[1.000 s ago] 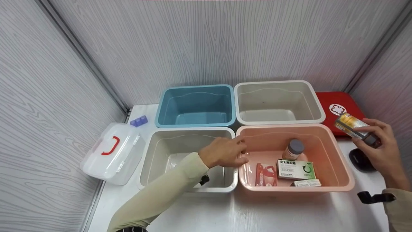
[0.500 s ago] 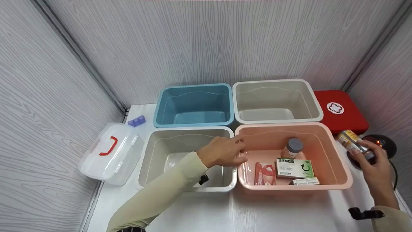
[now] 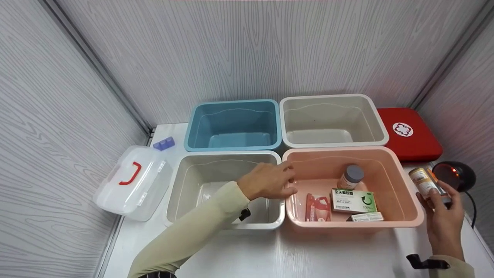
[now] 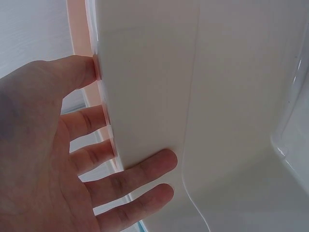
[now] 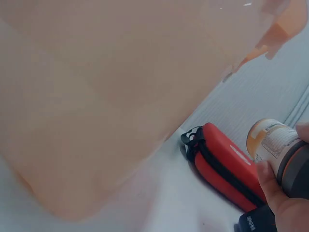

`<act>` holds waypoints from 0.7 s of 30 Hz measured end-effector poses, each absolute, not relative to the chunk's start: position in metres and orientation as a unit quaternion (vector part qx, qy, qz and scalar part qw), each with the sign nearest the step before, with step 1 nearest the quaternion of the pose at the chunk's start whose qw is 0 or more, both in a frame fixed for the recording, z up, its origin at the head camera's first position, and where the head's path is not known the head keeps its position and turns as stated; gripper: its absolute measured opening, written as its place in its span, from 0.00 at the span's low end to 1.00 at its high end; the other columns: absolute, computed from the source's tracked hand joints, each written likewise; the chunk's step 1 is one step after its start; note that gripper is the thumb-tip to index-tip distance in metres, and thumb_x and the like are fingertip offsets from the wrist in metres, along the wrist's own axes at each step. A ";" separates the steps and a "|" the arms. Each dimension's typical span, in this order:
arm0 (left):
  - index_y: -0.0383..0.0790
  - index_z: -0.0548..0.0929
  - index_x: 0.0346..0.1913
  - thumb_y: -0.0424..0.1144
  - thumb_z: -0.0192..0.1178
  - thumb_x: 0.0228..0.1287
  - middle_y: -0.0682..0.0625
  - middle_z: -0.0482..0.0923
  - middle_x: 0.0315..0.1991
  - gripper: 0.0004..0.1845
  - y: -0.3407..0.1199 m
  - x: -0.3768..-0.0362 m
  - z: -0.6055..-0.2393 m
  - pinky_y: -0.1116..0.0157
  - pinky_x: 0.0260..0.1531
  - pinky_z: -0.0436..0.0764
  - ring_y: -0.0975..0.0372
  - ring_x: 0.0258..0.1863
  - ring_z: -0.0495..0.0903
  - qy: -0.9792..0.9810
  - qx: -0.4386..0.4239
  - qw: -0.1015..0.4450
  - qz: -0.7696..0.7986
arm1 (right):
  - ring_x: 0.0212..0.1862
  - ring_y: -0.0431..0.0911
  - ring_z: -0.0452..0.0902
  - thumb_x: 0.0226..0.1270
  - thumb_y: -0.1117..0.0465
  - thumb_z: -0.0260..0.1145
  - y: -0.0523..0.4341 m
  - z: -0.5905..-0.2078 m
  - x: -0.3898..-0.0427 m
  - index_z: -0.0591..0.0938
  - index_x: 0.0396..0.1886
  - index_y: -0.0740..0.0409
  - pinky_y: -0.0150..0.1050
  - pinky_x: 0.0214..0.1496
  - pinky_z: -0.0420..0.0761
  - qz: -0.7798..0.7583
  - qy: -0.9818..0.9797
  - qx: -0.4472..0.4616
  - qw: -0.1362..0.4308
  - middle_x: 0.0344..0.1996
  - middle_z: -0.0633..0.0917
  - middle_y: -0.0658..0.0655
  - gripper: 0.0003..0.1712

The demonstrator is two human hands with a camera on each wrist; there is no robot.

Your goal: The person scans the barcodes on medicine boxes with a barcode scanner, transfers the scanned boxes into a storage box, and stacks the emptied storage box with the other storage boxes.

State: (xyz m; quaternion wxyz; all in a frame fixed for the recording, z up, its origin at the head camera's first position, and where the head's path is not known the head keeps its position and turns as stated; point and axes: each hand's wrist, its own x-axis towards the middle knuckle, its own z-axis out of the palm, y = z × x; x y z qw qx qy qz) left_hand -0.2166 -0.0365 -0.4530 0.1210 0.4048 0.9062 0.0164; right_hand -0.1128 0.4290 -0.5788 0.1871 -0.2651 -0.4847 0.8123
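My left hand [image 3: 267, 180] rests at the shared edge of the front grey bin [image 3: 225, 153] and the pink bin [image 3: 415, 223], fingers loosely spread. In the left wrist view its thumb and fingertips [image 4: 166, 159] touch the rim and inner wall. Beyond the pink bin's right side, my right hand [image 3: 444, 222] grips a pill bottle [image 3: 422, 178] with an orange-and-white label and a dark cap, tilted with its base away from me. Just behind the bottle sits a black scanner-like device [image 3: 459, 175] with red lights and a cable.
Inside the pink bin are a grey-capped bottle [image 3: 351, 177], a green-white medicine box [image 3: 354, 200], a smaller box [image 3: 366, 217] and a red packet [image 3: 318, 208]. Behind stand a blue bin [image 3: 233, 150] and another grey bin [image 3: 335, 145]. A red case [image 3: 418, 144] lies right; a clear case [image 3: 135, 185] left.
My right hand has brought the bottle down and toward me, from over the red case to in front of the black device, turning it. The left hand has stayed put.
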 end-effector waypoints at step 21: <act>0.47 0.84 0.59 0.58 0.53 0.80 0.50 0.73 0.74 0.22 -0.037 -0.217 -0.453 0.55 0.53 0.87 0.54 0.51 0.84 0.906 0.401 0.131 0.043 | 0.77 0.47 0.61 0.78 0.71 0.67 0.438 -0.499 -0.149 0.78 0.75 0.54 0.26 0.53 0.87 0.784 -0.529 -0.225 0.235 0.78 0.62 0.48 0.29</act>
